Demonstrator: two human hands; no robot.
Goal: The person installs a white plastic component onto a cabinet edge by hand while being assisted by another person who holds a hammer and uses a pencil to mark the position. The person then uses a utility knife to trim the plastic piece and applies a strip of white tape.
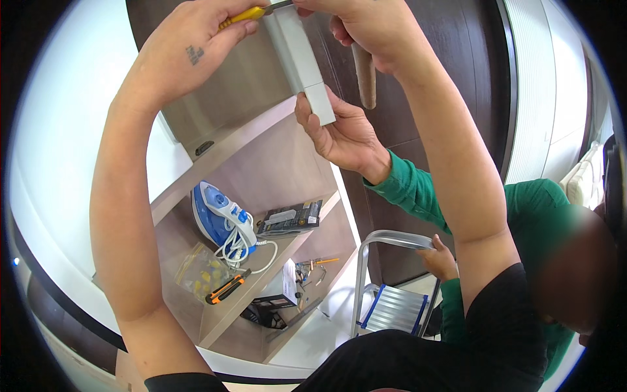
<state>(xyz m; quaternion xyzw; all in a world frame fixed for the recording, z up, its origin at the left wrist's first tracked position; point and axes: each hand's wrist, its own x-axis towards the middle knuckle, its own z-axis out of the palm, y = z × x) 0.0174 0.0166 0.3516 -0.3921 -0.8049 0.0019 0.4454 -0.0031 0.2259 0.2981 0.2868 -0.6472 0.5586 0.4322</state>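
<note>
Raised at the top edge, my left hand (212, 25) is closed round a yellow-handled tool (245, 16) with a grey metal end. That metal end crosses the upper part of a long white strip (290, 46). Opposite it, my right hand (366, 29) is closed, with its fingertips close to the tool's tip and partly cut off by the frame. A brown, rounded handle (364, 78) hangs below my right palm; its upper end is hidden. A co-worker's hand (346, 134) in a green sleeve grips the strip's lower end, where a short white piece (319, 104) meets it.
Below are shelves (281, 264) with a blue-and-white iron (222, 215), a bag of yellow pieces (201, 271), an orange-and-black utility knife (227, 287) and a white box (281, 287). The co-worker's other hand (439, 258) rests on an aluminium stepladder (392, 307). A dark panel (418, 130) stands behind.
</note>
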